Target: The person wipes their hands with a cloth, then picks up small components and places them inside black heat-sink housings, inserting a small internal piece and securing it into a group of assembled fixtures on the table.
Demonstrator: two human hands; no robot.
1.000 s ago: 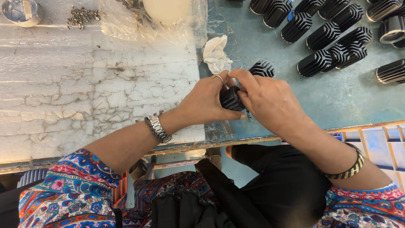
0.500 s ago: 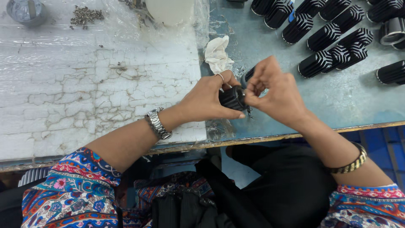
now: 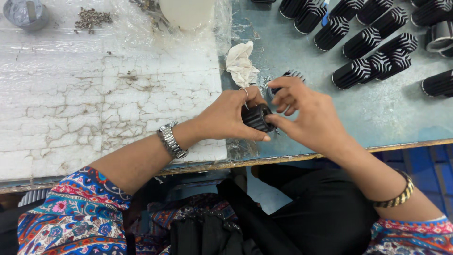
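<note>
My left hand [image 3: 225, 117] grips a black ribbed cylinder [image 3: 256, 117], a finned part, just above the front edge of the blue-grey table [image 3: 377, 118]. My right hand [image 3: 309, 118] meets it from the right, thumb and fingertips pinching at its end face. Another black finned part [image 3: 292, 74] lies on the table right behind my right fingers. A crumpled white cloth [image 3: 241, 62] sits just beyond my left hand.
Several black finned cylinders [image 3: 368, 47] lie in rows at the far right. To the left lies a cracked white slab [image 3: 94, 108] under clear plastic, with a pile of small screws [image 3: 92, 19], a small round tin [image 3: 26, 13] and a pale round container [image 3: 188, 12].
The finned part has been drawn a little nearer to me and turned. My right fingers have shifted from covering it to pinching its end.
</note>
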